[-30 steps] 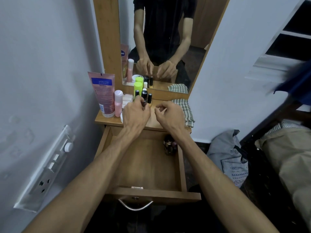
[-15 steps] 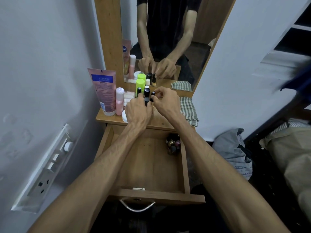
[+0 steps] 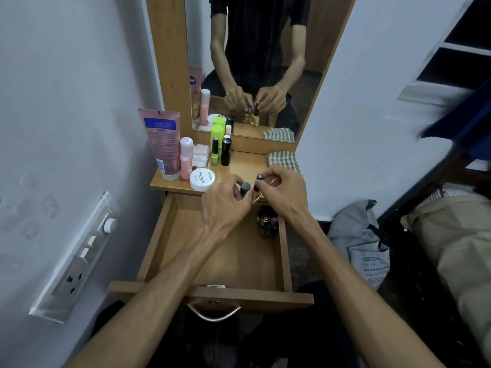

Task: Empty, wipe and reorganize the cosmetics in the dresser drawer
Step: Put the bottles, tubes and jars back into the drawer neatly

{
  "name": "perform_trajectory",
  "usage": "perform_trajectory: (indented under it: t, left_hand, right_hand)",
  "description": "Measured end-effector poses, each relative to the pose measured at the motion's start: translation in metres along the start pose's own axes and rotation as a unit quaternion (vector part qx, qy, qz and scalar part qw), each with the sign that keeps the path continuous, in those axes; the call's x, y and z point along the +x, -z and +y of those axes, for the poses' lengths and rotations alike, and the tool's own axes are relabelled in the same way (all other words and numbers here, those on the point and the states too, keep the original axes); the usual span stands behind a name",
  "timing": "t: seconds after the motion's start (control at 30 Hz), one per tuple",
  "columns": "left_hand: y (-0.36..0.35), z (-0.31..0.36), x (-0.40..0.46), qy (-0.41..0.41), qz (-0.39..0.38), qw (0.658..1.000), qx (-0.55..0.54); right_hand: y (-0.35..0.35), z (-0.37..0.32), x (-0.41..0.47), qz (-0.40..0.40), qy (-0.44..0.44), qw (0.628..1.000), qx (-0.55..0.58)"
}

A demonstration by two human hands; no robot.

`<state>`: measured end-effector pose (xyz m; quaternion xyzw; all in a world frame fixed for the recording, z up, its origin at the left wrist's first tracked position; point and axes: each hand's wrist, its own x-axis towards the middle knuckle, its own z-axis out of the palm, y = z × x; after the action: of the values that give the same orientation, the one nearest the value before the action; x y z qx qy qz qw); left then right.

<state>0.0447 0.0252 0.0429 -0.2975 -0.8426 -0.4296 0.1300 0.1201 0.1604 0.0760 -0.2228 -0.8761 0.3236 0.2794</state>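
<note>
The wooden drawer (image 3: pixel 159 235) stands pulled open below the dresser top (image 3: pixel 247 163). A cluster of small dark bottles (image 3: pixel 267 221) sits in its back right corner. My left hand (image 3: pixel 223 203) pinches a small nail polish bottle by its dark cap (image 3: pixel 245 187) at the dresser's front edge. Beside it, my right hand (image 3: pixel 281 189) pinches a second nail polish bottle by its black cap (image 3: pixel 259 177). The mirror shows both bottles, one yellow. A pink tube (image 3: pixel 163 144), a pink bottle (image 3: pixel 186 158), a white jar (image 3: pixel 202 179), green bottles (image 3: pixel 216 144) and a black tube (image 3: pixel 225 151) stand on the dresser's left.
A checked cloth (image 3: pixel 283 160) lies at the dresser's back right. The mirror (image 3: pixel 255 62) rises behind. A switch panel (image 3: pixel 77 258) is on the left wall. A grey bag (image 3: pixel 358 240) lies on the floor at right, beside a bed.
Both hands have drawn back from the row of bottles at the dresser's back to its front edge, each now holding a nail polish bottle.
</note>
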Motion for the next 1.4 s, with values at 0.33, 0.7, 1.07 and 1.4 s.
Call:
perform_trajectory:
  t: [0.33,0.7,1.07,1.4]
  left_hand:
    - [-0.010,-0.006,-0.063,-0.037,-0.126,0.990,-0.053]
    - [-0.036,-0.005,-0.075,-0.046,-0.230,0.972,0.022]
    - [-0.053,-0.012,-0.067,-0.026,-0.244,0.968,0.055]
    - [-0.051,-0.014,-0.067,-0.020,-0.257,0.965,0.041]
  right_hand:
    - [0.024,0.031,-0.063,-0.046,-0.023,0.999,0.006]
    - [0.017,0.060,-0.076,-0.136,0.022,0.981,-0.133]
    - [0.005,0.078,-0.077,-0.142,0.020,0.973,-0.182]
    - [0.007,0.078,-0.081,-0.131,-0.001,0.974,-0.186]
